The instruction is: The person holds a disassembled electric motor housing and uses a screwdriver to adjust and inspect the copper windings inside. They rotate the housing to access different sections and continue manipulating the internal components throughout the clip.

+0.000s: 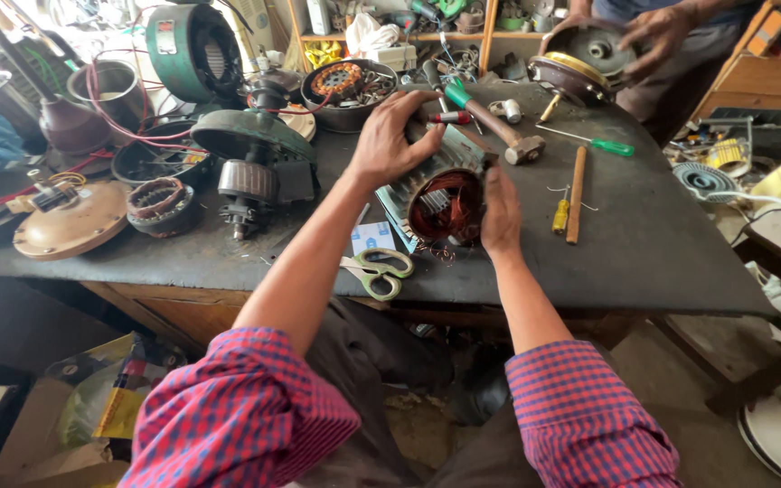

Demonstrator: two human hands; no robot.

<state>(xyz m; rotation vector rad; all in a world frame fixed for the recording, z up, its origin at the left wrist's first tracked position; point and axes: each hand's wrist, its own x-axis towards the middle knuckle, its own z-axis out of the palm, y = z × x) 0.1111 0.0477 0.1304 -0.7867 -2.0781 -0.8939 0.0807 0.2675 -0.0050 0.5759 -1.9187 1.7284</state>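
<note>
Bare bench right of the stator; scissors, hammer crowd it.

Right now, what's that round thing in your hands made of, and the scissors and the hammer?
The motor stator held by the left hand and right hand looks like ribbed, dull grey metal, with shiny reddish wire inside, probably copper. The scissors have glossy green handles, likely plastic. The hammer has a worn metal head and what seems a wooden handle.
</note>
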